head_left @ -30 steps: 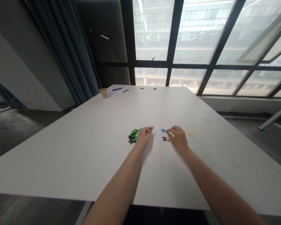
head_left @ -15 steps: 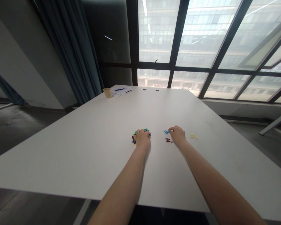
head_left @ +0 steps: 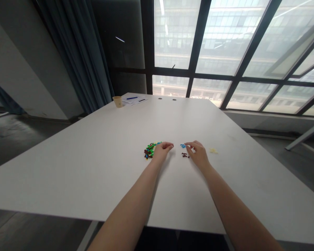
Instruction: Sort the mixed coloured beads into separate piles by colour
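My left hand (head_left: pixel 162 152) has moved just right of a heap of small multicoloured plastic bricks (head_left: pixel 150 150), green, dark brown and blue. Its fingertips point right, and any tiny piece between them is too small to tell. My right hand (head_left: pixel 196 153) rests beside a few small blue bricks (head_left: pixel 182 145), with its fingertips almost touching them. Just below those fingertips lie small dark brown bricks (head_left: pixel 185 155). Some pale yellow bricks (head_left: pixel 213 150) lie to the right of that hand.
Everything lies on a large white table (head_left: pixel 94 167). At its far end stand a paper cup (head_left: pixel 117 101) and sheets of paper (head_left: pixel 134 100) with a blue pen. Large dark-framed windows (head_left: pixel 211 45) fill the back, and a dark curtain (head_left: pixel 75 52) hangs at the left.
My left hand has lifted off the heap and moved right, uncovering more bricks. My right hand has shifted left toward the blue bricks. The view has tilted slightly.
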`<state>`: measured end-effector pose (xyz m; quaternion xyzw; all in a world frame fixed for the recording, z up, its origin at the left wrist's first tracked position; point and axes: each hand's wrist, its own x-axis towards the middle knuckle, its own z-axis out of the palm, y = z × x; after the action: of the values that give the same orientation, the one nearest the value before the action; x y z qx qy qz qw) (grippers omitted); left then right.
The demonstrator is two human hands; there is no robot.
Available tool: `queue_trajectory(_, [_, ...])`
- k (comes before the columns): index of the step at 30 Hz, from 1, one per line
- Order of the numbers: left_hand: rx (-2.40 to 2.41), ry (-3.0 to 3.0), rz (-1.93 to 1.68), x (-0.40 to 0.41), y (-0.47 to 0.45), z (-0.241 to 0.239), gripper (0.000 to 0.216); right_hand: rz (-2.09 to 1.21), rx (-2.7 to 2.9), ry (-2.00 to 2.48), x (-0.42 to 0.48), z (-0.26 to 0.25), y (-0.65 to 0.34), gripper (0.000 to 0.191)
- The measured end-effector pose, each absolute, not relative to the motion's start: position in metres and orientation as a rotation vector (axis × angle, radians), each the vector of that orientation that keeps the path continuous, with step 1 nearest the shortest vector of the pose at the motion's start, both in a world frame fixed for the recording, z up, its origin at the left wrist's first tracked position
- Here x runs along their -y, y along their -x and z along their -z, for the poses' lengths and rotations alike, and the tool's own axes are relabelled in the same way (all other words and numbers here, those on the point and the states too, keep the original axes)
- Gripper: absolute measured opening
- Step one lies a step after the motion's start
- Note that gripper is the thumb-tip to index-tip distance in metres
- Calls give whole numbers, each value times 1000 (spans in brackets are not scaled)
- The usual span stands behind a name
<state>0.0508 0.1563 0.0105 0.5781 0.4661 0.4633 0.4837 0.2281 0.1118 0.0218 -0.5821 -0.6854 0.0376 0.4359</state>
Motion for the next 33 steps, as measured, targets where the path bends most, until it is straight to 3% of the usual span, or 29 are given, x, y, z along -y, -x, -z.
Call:
queue_trajectory(8, [-661, -852, -898, -142, -57, -20, 38, -100, 1788, 1222, -100, -34, -214, 18])
queue_trajectory(18, [-472, -705, -775, -143, -59, -10, 19, -75, 1728, 1172, -96, -40, -214, 16])
queue_trajectory(29, [-515, -876, -738, -139, -61, -18, 37, -89, 1888, 1121, -96, -39, -211, 15])
queue_trajectory(33, [-916, -1269, -915, -145, -56, -19, 24, -92, 1827, 1280, -102, -38, -228, 14])
